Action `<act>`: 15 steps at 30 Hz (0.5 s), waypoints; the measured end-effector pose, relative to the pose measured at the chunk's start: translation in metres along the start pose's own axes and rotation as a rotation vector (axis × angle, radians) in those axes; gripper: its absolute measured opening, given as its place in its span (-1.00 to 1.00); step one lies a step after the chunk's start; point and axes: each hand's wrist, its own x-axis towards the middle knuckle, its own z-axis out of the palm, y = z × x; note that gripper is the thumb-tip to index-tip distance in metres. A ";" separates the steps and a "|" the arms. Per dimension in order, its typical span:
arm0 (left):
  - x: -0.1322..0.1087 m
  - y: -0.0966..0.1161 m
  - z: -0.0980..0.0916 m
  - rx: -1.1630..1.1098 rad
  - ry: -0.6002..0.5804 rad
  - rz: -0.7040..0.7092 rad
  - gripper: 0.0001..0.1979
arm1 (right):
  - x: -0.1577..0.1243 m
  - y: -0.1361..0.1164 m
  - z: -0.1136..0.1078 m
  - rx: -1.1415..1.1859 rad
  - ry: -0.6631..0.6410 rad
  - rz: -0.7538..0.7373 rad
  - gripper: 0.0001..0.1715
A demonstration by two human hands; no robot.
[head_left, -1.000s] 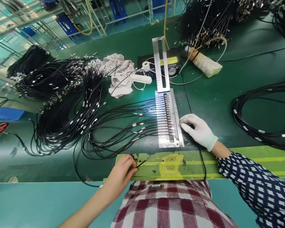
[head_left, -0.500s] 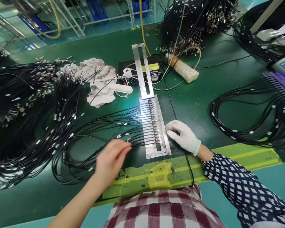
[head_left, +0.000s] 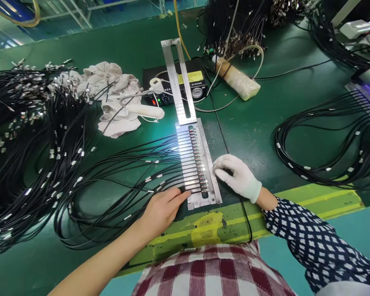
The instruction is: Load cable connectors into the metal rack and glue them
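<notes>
A metal fixture [head_left: 217, 196] with a slotted bed lies on the green bench, its hinged slotted cover [head_left: 185, 82] swung up and away. A row of black cables [head_left: 154, 161] lies side by side across the bed, with their small metal connector ends along the slot. My bare left hand [head_left: 162, 209] is at the fixture's near left corner, fingertips closed on the nearest black cable. My right hand [head_left: 239, 179], in a white glove, has its fingers curled together against the fixture's right edge; whether anything small sits between them is hidden.
Large bundles of black cables [head_left: 64, 135] lie on the left, beside a crumpled white cloth [head_left: 106, 84]. Behind the fixture are a black control box [head_left: 172, 88] and a tape-wrapped bottle [head_left: 237, 78]. On the right, a coil of cables [head_left: 283, 152] leads to another lit fixture [head_left: 364, 98].
My left hand has moved right and touches the nearest cable at the fixture's edge. My right hand stays against the fixture. The view has shifted slightly.
</notes>
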 end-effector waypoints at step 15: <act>-0.002 -0.003 0.008 -0.135 0.006 -0.005 -0.72 | 0.004 0.000 -0.002 0.014 -0.010 0.026 -0.84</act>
